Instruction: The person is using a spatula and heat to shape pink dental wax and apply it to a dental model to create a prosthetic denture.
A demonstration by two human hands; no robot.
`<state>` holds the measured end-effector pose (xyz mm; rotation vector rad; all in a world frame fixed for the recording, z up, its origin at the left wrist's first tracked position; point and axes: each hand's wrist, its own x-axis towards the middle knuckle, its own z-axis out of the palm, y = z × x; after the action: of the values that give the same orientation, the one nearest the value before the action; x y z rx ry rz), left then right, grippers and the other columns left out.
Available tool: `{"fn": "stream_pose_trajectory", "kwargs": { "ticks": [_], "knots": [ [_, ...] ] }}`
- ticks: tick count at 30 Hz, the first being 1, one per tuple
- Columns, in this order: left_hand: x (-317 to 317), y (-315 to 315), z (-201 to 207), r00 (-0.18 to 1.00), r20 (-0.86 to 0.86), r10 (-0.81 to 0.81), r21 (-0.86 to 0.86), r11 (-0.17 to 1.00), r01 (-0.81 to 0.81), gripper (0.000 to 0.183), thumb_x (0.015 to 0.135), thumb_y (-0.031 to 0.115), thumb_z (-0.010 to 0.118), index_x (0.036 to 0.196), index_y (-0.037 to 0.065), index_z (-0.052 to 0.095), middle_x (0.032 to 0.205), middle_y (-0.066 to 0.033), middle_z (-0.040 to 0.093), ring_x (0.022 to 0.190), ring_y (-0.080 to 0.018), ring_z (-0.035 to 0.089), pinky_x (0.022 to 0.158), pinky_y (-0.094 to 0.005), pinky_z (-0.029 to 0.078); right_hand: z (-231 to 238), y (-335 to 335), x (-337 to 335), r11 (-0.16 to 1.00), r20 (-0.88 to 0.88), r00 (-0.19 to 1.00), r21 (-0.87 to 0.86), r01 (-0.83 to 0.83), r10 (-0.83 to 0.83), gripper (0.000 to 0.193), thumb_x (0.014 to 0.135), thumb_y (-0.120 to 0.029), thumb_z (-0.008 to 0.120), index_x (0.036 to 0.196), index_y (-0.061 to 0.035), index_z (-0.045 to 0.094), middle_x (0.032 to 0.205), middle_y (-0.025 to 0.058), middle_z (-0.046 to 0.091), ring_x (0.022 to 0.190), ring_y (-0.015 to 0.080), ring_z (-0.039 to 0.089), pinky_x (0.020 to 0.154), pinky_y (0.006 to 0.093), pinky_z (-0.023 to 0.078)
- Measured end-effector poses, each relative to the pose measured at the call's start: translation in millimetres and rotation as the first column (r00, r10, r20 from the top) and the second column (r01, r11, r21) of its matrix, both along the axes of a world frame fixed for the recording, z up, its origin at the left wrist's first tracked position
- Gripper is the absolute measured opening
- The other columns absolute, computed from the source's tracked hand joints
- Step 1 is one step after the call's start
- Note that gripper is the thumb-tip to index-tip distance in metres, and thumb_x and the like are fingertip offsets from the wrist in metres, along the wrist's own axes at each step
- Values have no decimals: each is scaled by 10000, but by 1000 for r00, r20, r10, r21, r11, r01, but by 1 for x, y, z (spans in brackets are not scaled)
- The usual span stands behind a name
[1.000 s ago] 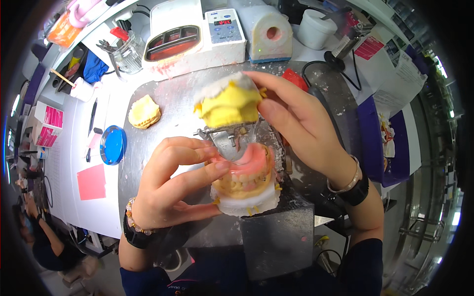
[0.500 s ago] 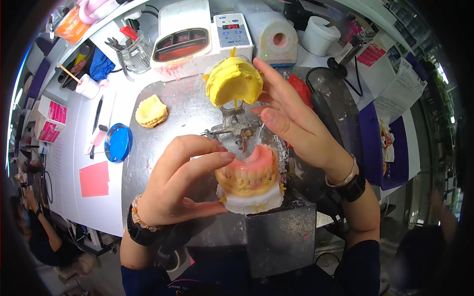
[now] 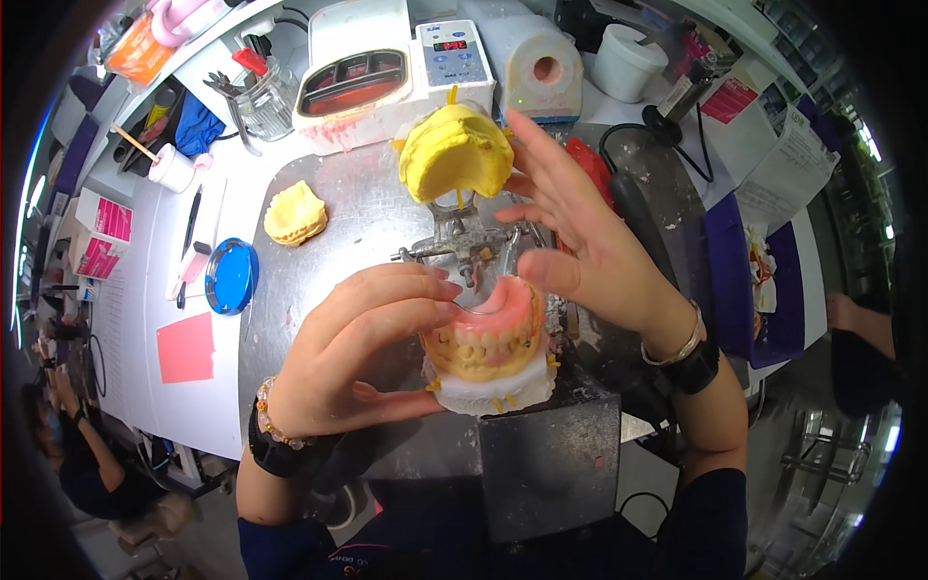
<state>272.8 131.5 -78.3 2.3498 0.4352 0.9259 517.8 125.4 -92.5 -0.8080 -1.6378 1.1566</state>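
Note:
A dental articulator (image 3: 462, 232) stands open on the metal plate, its raised upper part carrying a yellow plaster cast (image 3: 454, 153). On its lower part sits a dental model with a pink wax base and tooth row (image 3: 483, 336), over white plaster. My left hand (image 3: 362, 338) grips this model from the left, thumb low on the plaster and fingertips at the wax's inner edge. A thin curved wire shows by those fingertips. My right hand (image 3: 580, 237) has its fingers spread beside the yellow cast; its thumb is close to the wax's right end, and contact is unclear.
A smaller pale-yellow cast (image 3: 296, 213) lies left on the metal plate (image 3: 338, 184). Behind stand a wax heater (image 3: 358, 106) and a glass jar of tools (image 3: 268, 101). A blue lid (image 3: 232, 276) and pink wax sheet (image 3: 185, 349) are left; a purple tray (image 3: 727, 280) is right.
My right thumb has come down closer to the wax's right end. The left hand keeps its grip on the model. At the far right, another person's arm has shifted.

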Motion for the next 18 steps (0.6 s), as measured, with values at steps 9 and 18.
{"fn": "stream_pose_trajectory", "kwargs": {
  "ticks": [9, 18],
  "knots": [
    [-3, 0, 2, 999, -40, 27, 79, 997, -23, 539, 636, 267, 789, 1076, 20, 599, 1127, -137, 580, 1020, -295, 570, 880, -392, 450, 14, -15, 3, 998, 184, 983, 67, -22, 10, 973, 793, -382, 694, 1455, -26, 76, 1481, 129, 191, 1312, 251, 310, 1028, 398, 310],
    [-3, -2, 1, 998, 13, 61, 195, 979, -63, 551, 599, 231, 807, 1075, 21, 626, 1019, -107, 608, 931, -277, 578, 813, -374, 462, 25, -26, 2, 968, 399, 916, 242, -68, -35, 608, 887, -328, 552, 1367, -4, 368, 1383, 193, 367, 1253, 316, 378, 1028, 400, 303]
  ]
}}
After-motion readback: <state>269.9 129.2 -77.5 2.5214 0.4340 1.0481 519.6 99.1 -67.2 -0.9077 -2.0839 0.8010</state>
